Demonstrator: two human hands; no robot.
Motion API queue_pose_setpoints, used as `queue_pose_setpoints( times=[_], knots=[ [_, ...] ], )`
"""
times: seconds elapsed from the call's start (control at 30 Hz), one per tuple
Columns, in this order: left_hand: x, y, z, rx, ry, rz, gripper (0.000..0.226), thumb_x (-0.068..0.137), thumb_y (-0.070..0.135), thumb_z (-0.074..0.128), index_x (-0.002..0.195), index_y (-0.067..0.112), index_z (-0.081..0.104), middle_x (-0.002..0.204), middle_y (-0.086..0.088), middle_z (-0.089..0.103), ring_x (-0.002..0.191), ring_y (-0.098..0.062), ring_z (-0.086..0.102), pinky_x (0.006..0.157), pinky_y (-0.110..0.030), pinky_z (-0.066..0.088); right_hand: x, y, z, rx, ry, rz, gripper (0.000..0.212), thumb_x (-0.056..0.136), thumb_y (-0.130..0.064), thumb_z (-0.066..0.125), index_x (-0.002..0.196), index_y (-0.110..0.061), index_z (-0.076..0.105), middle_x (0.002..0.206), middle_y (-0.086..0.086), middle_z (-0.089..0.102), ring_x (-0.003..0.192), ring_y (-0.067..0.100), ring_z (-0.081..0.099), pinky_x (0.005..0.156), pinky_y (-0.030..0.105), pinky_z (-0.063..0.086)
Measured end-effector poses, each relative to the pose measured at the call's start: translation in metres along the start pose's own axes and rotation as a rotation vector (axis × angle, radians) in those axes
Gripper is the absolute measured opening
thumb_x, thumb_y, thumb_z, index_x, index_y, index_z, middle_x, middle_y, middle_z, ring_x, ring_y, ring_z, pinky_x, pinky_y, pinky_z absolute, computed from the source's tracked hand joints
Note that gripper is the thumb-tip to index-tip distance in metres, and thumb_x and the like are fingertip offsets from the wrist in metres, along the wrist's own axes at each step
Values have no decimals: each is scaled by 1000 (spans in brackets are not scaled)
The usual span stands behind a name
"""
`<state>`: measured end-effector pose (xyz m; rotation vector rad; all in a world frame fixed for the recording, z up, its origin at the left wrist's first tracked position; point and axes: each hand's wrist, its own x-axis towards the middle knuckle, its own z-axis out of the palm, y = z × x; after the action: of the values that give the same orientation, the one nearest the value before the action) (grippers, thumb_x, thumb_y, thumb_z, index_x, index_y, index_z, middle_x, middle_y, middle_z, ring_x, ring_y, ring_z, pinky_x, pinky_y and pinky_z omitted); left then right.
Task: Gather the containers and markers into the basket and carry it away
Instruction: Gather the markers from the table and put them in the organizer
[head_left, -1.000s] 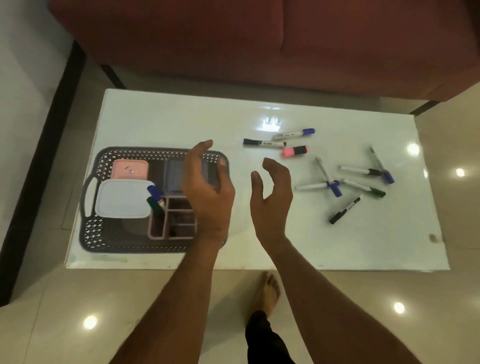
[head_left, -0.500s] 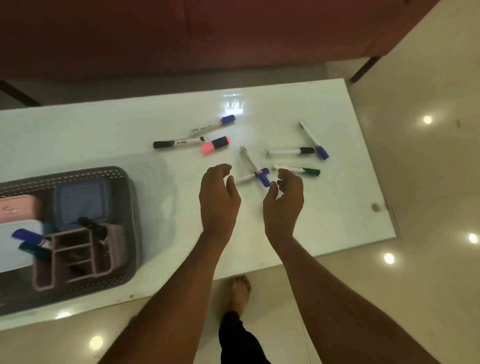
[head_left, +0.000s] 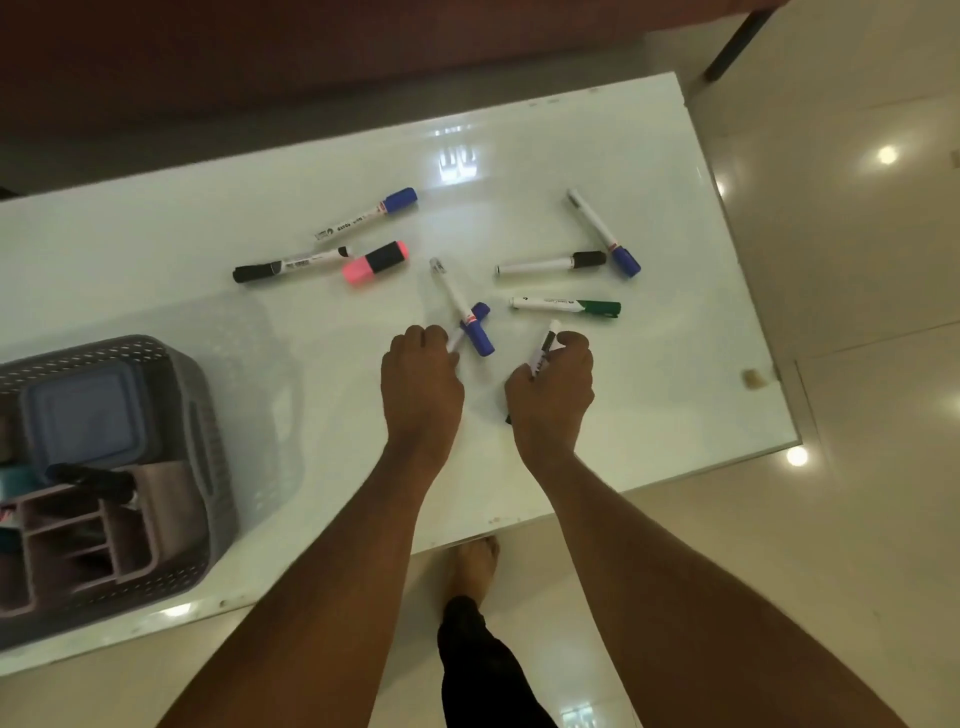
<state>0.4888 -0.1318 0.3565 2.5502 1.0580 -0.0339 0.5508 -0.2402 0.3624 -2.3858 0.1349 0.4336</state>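
Right hand (head_left: 553, 382) fingers grip white black-capped marker (head_left: 544, 349); left hand (head_left: 421, 376) fingers pinch blue-capped marker (head_left: 470, 327).

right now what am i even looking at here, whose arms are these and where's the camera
The camera sits on a person's head, looking down at their own bare arms over a glossy white table. The right hand is closed around a white marker with a black cap. The left hand is pinching the end of a white marker with a blue cap. Six more pens lie loose, including a pink highlighter and a green-capped marker. At left, a grey perforated plastic basket already holds containers.
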Motion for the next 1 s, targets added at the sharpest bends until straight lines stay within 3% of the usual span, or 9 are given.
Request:
queue_pose_setpoints(
  times=[0.17,0.3,0.43,0.53,0.63,0.73,0.87,1.0],
  knots=[
    [-27,2,-15,-132,-44,-231,21,89,4,67,108,8,60,107,-9,58,82,-26,64,69,-31,50,-3,3,-10,-16,59,-45,38,94,-6,60,132,-10,56,119,4,61,97,17,59,84,22,41],
    [-44,-6,-18,-136,9,-347,21,87,-1,64,107,4,58,103,-13,56,73,-23,56,65,-30,42,0,9,-12,-61,128,-218,39,94,1,47,129,-9,61,106,8,60,86,28,59,74,39,50],
    [-53,-12,-12,-244,114,-514,19,92,7,62,111,3,60,102,-15,64,86,-33,67,73,-37,53,9,8,-15,-102,95,-293,44,94,4,43,133,-12,57,109,8,56,86,30,58,75,43,50],
    [-48,-8,-12,-350,205,-589,21,94,10,61,113,2,63,104,-16,67,92,-33,68,79,-35,50,15,8,-15,-159,96,-432,40,91,2,52,129,-9,57,111,9,58,93,28,60,78,41,52],
    [-30,2,-14,-424,277,-574,21,95,10,60,116,4,64,105,-14,68,94,-28,66,76,-26,41,24,5,-14,-275,84,-509,43,87,2,61,128,-9,58,115,10,61,101,28,61,83,38,50],
    [-7,13,-11,-439,277,-488,19,97,14,59,113,4,63,103,-13,66,93,-29,64,77,-31,46,36,2,-13,-380,110,-558,45,81,10,61,121,-8,65,108,11,63,95,31,61,74,37,45],
    [19,29,-2,-359,220,-393,30,98,28,62,113,3,58,106,-15,63,96,-32,61,81,-36,45,52,2,-10,-476,151,-632,42,74,14,68,110,-8,68,105,11,64,88,32,61,73,40,44],
    [30,38,7,-195,107,-299,47,95,40,67,122,4,54,115,-14,61,105,-30,60,86,-36,46,66,4,-11,-590,102,-678,42,74,11,69,111,-9,67,112,12,63,92,33,59,75,41,43]
  ],
)
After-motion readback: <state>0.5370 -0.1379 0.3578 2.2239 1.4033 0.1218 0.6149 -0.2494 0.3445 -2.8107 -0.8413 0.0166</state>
